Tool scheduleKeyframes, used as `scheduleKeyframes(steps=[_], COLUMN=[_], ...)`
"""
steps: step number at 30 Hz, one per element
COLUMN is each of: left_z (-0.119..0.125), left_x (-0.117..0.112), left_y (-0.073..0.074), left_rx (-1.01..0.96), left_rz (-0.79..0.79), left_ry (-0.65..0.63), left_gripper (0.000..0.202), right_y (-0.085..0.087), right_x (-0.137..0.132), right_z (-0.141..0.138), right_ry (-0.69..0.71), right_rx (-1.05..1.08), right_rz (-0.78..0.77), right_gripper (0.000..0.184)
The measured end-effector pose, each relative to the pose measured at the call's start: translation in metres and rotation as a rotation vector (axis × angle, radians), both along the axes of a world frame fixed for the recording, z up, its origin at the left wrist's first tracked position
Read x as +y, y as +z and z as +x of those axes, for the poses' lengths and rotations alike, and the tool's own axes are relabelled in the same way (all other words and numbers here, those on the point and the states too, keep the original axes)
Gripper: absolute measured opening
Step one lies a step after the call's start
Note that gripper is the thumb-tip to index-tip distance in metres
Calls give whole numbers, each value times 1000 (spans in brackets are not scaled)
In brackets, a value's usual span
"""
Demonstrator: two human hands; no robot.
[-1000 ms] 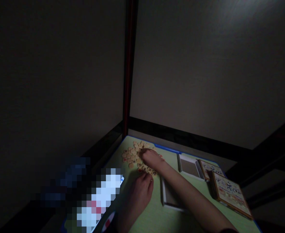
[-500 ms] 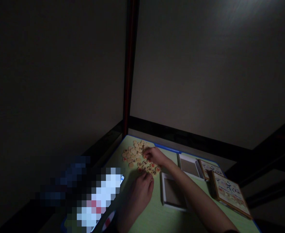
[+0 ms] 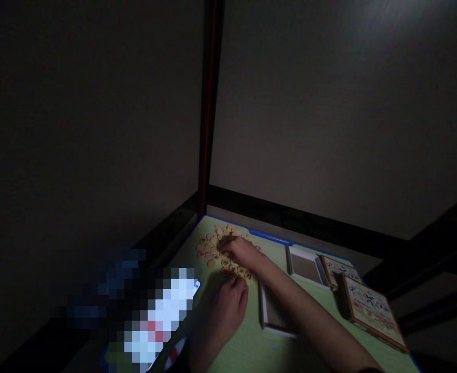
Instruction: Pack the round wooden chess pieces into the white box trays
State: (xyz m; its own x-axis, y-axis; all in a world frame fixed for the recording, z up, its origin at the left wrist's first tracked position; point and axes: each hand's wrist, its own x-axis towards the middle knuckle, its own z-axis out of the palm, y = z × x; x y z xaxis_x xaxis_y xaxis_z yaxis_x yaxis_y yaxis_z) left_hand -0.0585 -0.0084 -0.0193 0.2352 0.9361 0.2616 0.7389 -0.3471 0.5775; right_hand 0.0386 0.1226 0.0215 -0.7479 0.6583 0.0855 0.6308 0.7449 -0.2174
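Ok, R hand (image 3: 241, 250) over round pcs (image 3: 208, 248), L hand (image 3: 230, 304) near 'em, both grips unclear

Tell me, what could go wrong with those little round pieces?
The right hand is over crowded pieces, so it might knock some out of place. Some lie near the far corner of the table, so a hard push could send them off. The right arm crosses above the nearer tray and might bump it.
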Motion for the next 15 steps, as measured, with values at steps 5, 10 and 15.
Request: scheduleKeyframes(steps=[5,10,15], left_z=[0,1,1], left_x=[1,2,1], left_y=[-1,-7,-3], left_rx=[-7,-63,-54], left_rz=[10,28,1], left_ry=[20,2,6], left_gripper=[19,21,21], right_y=[11,10,7], right_x=[-11,-14,-7], right_z=[-20,-28,-17], right_ry=[-37,-56,-59], right_rx=[-204,-264,-172], right_rz=[42,39,-21], right_gripper=[26,31,31])
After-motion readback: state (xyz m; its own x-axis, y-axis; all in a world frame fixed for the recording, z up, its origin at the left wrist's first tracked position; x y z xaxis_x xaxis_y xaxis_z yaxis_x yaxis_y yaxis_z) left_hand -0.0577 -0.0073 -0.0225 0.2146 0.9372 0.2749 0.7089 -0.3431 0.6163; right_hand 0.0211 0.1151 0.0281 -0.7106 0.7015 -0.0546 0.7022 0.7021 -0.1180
